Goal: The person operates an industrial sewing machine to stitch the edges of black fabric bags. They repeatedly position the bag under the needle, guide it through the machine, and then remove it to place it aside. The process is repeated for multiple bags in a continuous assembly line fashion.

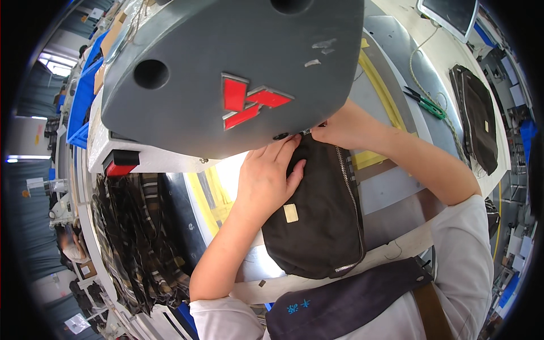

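Note:
A dark brown fabric pouch (pixel 320 226) with a metal zipper along its right side and a small cream label lies on the machine bed. Its far end runs under a big grey sewing machine head (pixel 187 107). My left hand (pixel 267 177) rests flat on the pouch's left part, fingers stretched toward the machine head and thumb apart. At the pouch's far right corner, by the zipper's end, my right hand (pixel 341 127) is closed on the fabric edge. The machine head hides some of its fingertips. The needle area cannot be seen.
Dark and plaid fabric pieces (pixel 139 238) hang in a pile at the left. Green-handled snips (pixel 428 106) and a cord lie right of the bed. Another brown zippered pouch (pixel 477 122) lies farther right. Yellow tape strips (pixel 382 85) mark the bed.

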Demonstrator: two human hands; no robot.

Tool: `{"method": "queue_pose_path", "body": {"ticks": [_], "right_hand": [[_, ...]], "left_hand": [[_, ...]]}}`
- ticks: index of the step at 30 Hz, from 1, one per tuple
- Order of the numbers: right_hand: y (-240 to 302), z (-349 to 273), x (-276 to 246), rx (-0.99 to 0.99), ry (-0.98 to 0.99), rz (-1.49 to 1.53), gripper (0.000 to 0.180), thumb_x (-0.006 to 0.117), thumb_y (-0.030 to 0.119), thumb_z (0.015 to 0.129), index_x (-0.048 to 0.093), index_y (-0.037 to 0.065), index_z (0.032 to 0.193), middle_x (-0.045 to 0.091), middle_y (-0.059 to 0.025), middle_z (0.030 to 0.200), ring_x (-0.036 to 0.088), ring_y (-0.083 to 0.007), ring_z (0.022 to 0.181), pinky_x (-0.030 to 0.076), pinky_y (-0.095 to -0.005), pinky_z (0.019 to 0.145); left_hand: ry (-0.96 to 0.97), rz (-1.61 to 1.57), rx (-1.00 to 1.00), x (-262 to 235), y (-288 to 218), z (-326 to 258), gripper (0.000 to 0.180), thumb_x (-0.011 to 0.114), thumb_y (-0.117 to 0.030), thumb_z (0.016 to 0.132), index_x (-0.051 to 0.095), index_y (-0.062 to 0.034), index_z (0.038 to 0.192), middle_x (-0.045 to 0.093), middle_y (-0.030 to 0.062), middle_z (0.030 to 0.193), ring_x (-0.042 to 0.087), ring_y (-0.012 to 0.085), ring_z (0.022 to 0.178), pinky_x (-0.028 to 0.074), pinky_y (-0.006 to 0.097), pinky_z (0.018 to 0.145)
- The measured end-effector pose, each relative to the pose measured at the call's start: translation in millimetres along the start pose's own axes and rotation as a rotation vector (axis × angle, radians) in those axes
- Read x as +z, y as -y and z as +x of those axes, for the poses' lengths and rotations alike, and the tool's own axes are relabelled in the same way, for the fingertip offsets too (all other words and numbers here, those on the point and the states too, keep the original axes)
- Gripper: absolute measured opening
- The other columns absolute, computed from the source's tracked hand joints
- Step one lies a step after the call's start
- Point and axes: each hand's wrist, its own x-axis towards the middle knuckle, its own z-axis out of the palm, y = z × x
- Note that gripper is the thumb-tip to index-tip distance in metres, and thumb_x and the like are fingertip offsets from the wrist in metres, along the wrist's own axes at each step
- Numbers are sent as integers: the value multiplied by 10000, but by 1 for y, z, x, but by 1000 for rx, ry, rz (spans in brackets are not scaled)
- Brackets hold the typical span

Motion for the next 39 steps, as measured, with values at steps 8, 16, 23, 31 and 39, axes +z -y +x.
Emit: {"method": "queue_pose_path", "body": {"ticks": [8, 16, 23, 31, 39], "right_hand": [[5, -9, -2, 5, -71, -101, 214, 656, 145, 782, 579, 57, 962, 634, -63, 774, 624, -238, 749, 481, -358, 673], [7, -13, 0, 21, -136, 16, 182, 632, 132, 792, 577, 58, 949, 644, -72, 769, 632, -247, 736, 477, -370, 649], [6, -8, 2, -65, -151, -159, 146, 599, 108, 800, 571, 65, 937, 625, -68, 736, 625, -254, 720, 472, -379, 635], [7, -16, 4, -335, -291, -319, 138, 614, 86, 781, 586, 68, 915, 624, -41, 810, 628, -255, 759, 495, -393, 646], [-7, -18, 8, -534, -267, -446, 114, 621, 32, 751, 624, 74, 856, 607, -27, 873, 622, -233, 821, 522, -370, 638]], "left_hand": [[21, 30, 51, -2, 1, 2, 371, 718, -88, 751, 631, 3, 1099, 625, 106, 1158, 605, 299, 1051, 499, 381, 899], [29, 46, 77, -3, 5, 2, 366, 721, -97, 754, 629, -3, 1096, 616, 95, 1172, 607, 283, 1042, 505, 377, 884], [40, 53, 68, -3, 6, 2, 360, 723, -109, 758, 636, -20, 1095, 623, 76, 1164, 618, 272, 1023, 510, 373, 868], [51, 49, 59, -3, 10, 0, 347, 717, -122, 769, 641, -23, 1093, 633, 72, 1142, 631, 261, 994, 518, 370, 840], [39, 31, 77, -1, 12, 0, 353, 724, -122, 768, 642, -23, 1096, 631, 74, 1128, 635, 266, 961, 527, 369, 806]]}}
